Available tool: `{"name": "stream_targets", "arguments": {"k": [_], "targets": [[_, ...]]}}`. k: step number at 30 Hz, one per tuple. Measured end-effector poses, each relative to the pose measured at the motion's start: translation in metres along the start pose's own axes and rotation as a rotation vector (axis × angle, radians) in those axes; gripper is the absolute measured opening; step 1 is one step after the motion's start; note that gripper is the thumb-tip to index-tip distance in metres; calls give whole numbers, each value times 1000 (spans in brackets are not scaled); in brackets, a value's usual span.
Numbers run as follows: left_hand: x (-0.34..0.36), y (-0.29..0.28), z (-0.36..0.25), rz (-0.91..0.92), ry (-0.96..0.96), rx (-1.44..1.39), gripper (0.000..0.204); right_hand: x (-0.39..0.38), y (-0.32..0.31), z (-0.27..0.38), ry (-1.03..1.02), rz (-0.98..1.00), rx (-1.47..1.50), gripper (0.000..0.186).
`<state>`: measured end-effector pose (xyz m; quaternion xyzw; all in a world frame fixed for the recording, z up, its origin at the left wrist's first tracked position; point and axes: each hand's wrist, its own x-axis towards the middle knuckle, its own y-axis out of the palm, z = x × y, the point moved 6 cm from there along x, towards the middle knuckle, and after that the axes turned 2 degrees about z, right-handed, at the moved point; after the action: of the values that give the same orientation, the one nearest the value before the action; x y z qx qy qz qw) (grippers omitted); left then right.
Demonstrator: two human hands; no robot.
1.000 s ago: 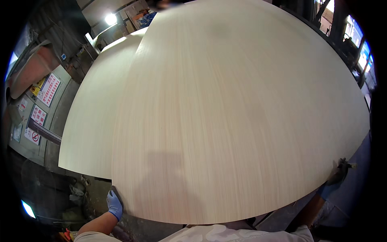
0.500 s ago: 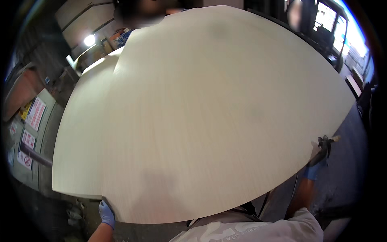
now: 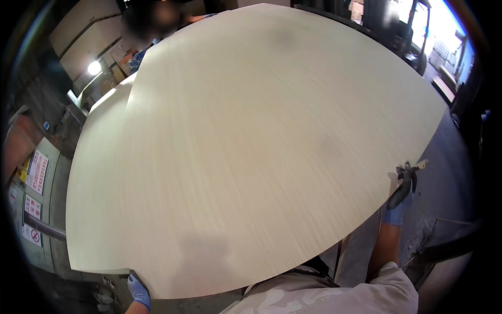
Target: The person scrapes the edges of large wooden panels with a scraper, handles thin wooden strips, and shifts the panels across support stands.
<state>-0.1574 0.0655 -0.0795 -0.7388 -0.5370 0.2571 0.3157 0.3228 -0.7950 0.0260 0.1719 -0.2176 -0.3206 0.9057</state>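
Note:
A large pale wood-grain sheet [image 3: 251, 136] spreads before me, lying partly over another pale sheet [image 3: 97, 193] that shows along the left. My left hand [image 3: 138, 289], in a light blue glove, is closed at the near left corner of the upper sheet, its fingertips partly hidden by the edge. At the right edge is my right hand [image 3: 401, 191], in a dark glove over a blue one. Its fingers are bent, and a small tan-ended piece [image 3: 422, 164] sticks out beside them; what it is I cannot make out.
A person [image 3: 157, 21], blurred, stands at the far left edge with an arm along the sheet. Boards with printed signs [image 3: 36, 172] and a metal bar [image 3: 44, 226] are at left. A dark vehicle-like frame [image 3: 415, 47] stands far right; a dark beam [image 3: 449, 248] lies near right.
The view has shifted, so the background and the far person sit further left. My right hand appears further left and higher, still at the sheet's edge. My left hand stays at its corner.

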Motion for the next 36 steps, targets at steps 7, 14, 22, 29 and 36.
{"name": "stream_targets", "arguments": {"k": [7,14,22,29,36], "targets": [[-22,-1,23,-53,-6,69,41,14,-24,-7,-485,173,-662,35],[-29,-10,32,-89,-56,144,40,-22,21,22,-860,293,-829,34],[-19,27,46,-60,-28,82,42,-44,35,47,-1272,318,-1061,41],[-44,175,112,178,-258,132,55,-44,69,130,-1306,259,-675,39],[-140,411,93,406,-1655,-1693,57,-105,183,249,-1044,513,369,25]]}}
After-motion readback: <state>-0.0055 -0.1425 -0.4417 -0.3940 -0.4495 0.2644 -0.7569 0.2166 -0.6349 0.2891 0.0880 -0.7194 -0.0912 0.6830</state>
